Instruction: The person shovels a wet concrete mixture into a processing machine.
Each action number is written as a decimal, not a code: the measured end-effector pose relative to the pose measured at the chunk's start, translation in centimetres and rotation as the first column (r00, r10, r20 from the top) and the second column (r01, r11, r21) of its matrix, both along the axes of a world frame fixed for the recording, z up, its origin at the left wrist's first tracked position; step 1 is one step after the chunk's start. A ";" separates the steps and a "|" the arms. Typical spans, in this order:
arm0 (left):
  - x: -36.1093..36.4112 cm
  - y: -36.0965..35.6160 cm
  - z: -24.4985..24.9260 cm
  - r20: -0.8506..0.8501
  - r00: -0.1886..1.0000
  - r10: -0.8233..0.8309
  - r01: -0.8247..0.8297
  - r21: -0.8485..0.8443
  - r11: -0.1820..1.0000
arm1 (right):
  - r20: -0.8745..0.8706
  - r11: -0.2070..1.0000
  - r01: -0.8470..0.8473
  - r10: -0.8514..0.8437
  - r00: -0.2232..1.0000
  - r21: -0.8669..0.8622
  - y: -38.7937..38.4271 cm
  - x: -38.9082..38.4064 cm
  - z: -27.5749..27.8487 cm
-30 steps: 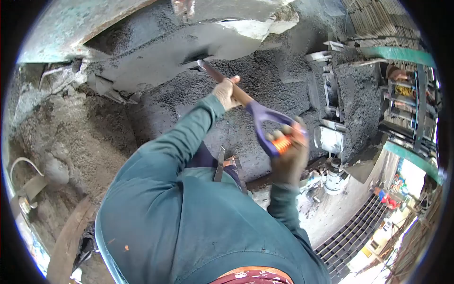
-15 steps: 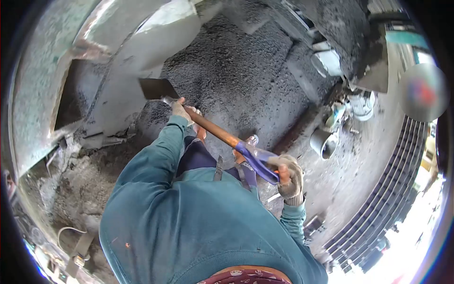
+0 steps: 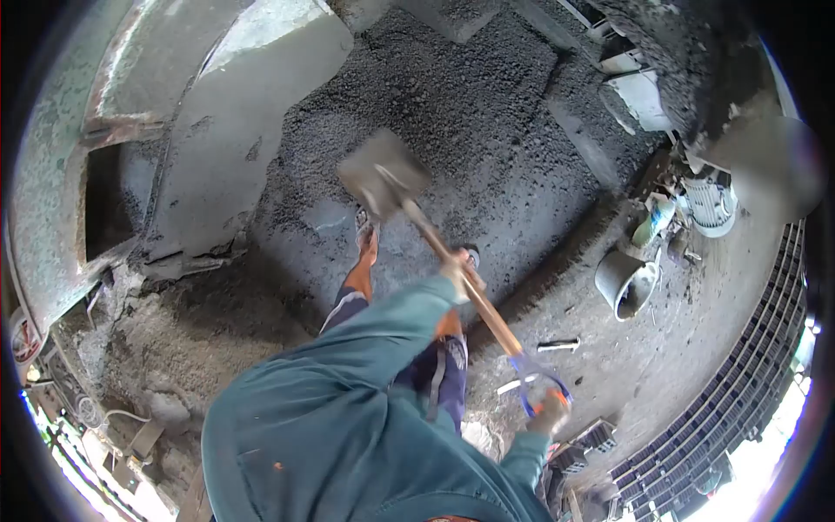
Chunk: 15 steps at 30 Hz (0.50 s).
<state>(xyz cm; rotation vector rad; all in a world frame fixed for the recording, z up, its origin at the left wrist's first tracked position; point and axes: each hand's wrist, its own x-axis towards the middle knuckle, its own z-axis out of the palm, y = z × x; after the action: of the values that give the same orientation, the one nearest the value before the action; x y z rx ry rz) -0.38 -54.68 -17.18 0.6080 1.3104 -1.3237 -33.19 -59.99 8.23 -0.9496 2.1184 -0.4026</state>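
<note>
A shovel [image 3: 494, 324] with a wooden shaft runs slantwise across the middle of the view. My left hand [image 3: 454, 275], gloved, is wrapped round its shaft partway down. At the blue and orange D-shaped grip, my right hand [image 3: 548, 412] is closed, in a glove too. The square metal blade [image 3: 383, 172], blurred by motion, is over loose dark gravelly material [image 3: 444, 104]. No load can be made out clearly on the blade. My feet stand below it on the grey floor.
A bucket [image 3: 619, 283] lies tipped at the right, near an electric motor [image 3: 710, 205]. A hammer [image 3: 558, 344] is on the ground nearby. Stacked dark ridged pieces [image 3: 739, 374] line the right edge. A metal chute [image 3: 217, 165] rises at the left.
The shovel has swung: its blade moved right and now shows its broad face. My left hand shifted right and down with the shaft; my right hand moved lower. The camera view also shifted.
</note>
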 end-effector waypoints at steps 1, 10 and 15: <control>-1.8 -2.4 -0.3 -0.099 0.993 -0.066 0.074 0.082 0.994 | -0.054 0.986 0.085 -0.093 0.994 -0.143 -0.9 -1.6 -0.8; 9.3 -10.3 -16.6 0.109 0.984 0.143 -0.148 0.038 0.988 | -0.407 0.909 -0.346 0.415 0.814 0.233 -13.8 14.0 -14.2; 27.5 -1.7 -23.8 0.264 0.959 0.106 -0.122 0.046 0.991 | 0.186 0.944 -0.329 0.327 0.926 -0.024 -8.9 27.0 -29.8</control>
<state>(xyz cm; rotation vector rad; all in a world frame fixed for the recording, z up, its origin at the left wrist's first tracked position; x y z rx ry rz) 27.10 -56.38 -40.95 0.7138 1.1545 -1.0719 -6.21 -68.84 -21.53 -1.1898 1.7495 -0.3000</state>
